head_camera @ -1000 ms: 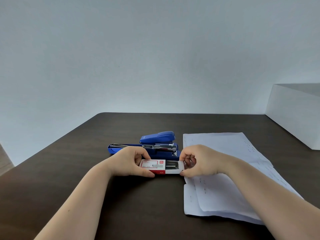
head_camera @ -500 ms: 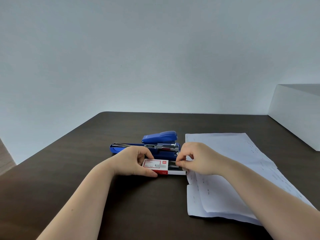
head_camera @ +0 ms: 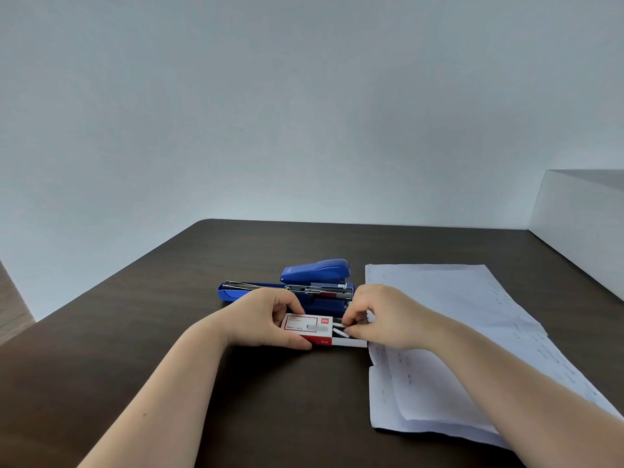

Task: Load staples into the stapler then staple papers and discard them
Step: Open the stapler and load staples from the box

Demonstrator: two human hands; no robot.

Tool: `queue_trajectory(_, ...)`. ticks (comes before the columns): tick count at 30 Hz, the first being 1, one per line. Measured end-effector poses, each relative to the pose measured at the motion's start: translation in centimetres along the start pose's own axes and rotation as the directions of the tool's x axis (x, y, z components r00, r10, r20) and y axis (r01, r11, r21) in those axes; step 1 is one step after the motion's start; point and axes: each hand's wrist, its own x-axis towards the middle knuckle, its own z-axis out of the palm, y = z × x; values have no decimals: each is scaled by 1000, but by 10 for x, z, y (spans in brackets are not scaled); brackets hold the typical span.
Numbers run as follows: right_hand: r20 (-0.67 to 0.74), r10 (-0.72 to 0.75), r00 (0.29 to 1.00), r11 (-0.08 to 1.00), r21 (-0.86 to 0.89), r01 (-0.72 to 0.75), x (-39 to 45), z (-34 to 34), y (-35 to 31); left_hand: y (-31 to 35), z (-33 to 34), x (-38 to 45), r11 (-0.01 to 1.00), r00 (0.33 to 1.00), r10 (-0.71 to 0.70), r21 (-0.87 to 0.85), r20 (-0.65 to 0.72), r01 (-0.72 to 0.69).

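A small red and white staple box [head_camera: 307, 327] lies on the dark table [head_camera: 135, 332], its inner tray slid out to the right. My left hand [head_camera: 266, 319] grips the box sleeve. My right hand [head_camera: 381, 315] pinches a strip of staples [head_camera: 339, 331] in the open tray. Just behind the box lies a blue stapler [head_camera: 287, 288] opened flat, its metal magazine exposed and its cap raised. A stack of white papers [head_camera: 456, 332] lies to the right, partly under my right forearm.
A white box [head_camera: 587, 224] stands at the table's far right edge. A pale wall rises behind the table. The table's left edge drops to a wooden floor [head_camera: 10, 298].
My right hand has moved from the tray's end onto the staples inside, fingertips now pinching a strip. The left hand keeps hold of the box.
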Motion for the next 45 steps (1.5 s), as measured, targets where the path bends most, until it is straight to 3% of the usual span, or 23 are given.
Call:
queue_trajectory(9, -110, 132, 985, 973, 202, -108, -3, -3, 9, 0, 0, 1, 1000, 1000, -7, 17, 6, 7)
queue_trajectory(19, -127, 132, 983, 964, 248, -97, -3, -4, 5, 1, 0, -1, 1000, 1000, -7, 22, 20, 6)
queue_trajectory(24, -45, 124, 991, 983, 143, -116, -2, 0, 9, 2, 0, 0, 999, 1000, -9, 35, 11, 9)
queue_trajectory(30, 27, 19, 999, 1000, 3, -19, -1, 2, 9, 4, 0, 0, 999, 1000, -10, 41, 7, 10)
queue_trajectory(36, 2, -69, 998, 982, -174, 69, -3, 1, 6, 4, 0, -1, 999, 1000, -10, 30, -2, 10)
queue_trajectory(45, -16, -72, 997, 967, -246, 66, -2, -1, 5, 1, 0, 0, 999, 1000, -2, 33, -3, 3)
